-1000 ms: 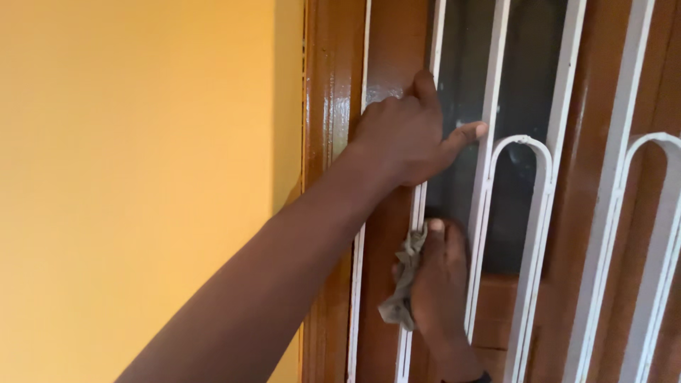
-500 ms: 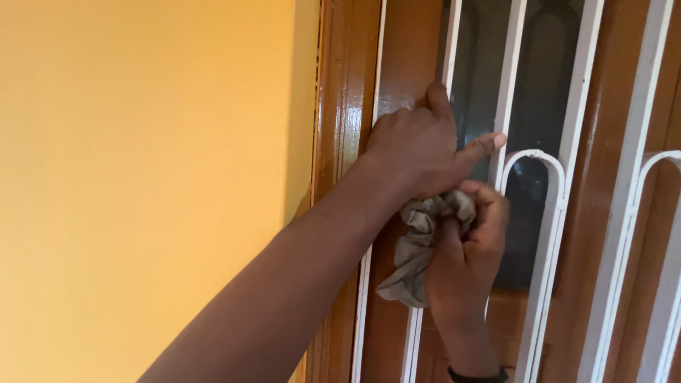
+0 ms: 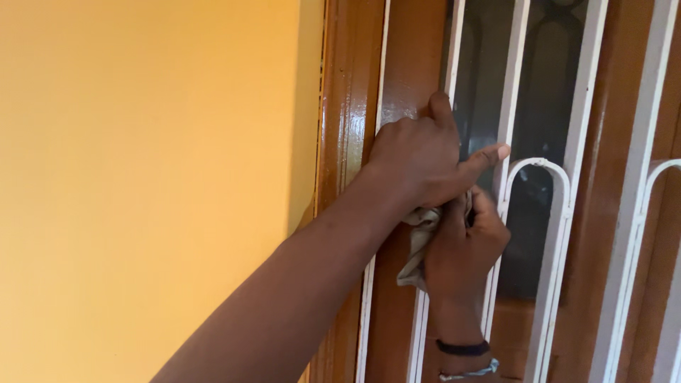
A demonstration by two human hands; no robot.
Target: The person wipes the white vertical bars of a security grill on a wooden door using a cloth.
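- Gripping a white metal bar (image 3: 454, 64) of the window grille, the left hand (image 3: 418, 159) reaches in from the lower left on an outstretched arm; its fingers curl shut around the bar while the thumb (image 3: 489, 154) points right, its tip touching the next bar (image 3: 512, 78).
- Just below it, the right hand (image 3: 461, 248) comes up from the bottom edge, closed into a fist around a crumpled grey-beige cloth (image 3: 417, 245).
- Most of the cloth is bunched inside that fist; a loose fold hangs out on its left side, lying against the lower part of the bar the left hand holds.
- The right hand sits between the two upright bars, pressed toward the dark glass pane (image 3: 482, 85) behind the grille, and its top touches the underside of the left hand.
- A dark band (image 3: 462, 347) and a thin pale bracelet (image 3: 468, 372) circle the right wrist.
- An arched white bar (image 3: 560, 213) curves over just to the right of both hands, and a second arch (image 3: 649, 206) stands further right.
- Glossy brown wooden frame (image 3: 351, 142) runs down the left of the grille, beside the left forearm.
- A plain yellow wall (image 3: 142, 177) fills the left half of the view.
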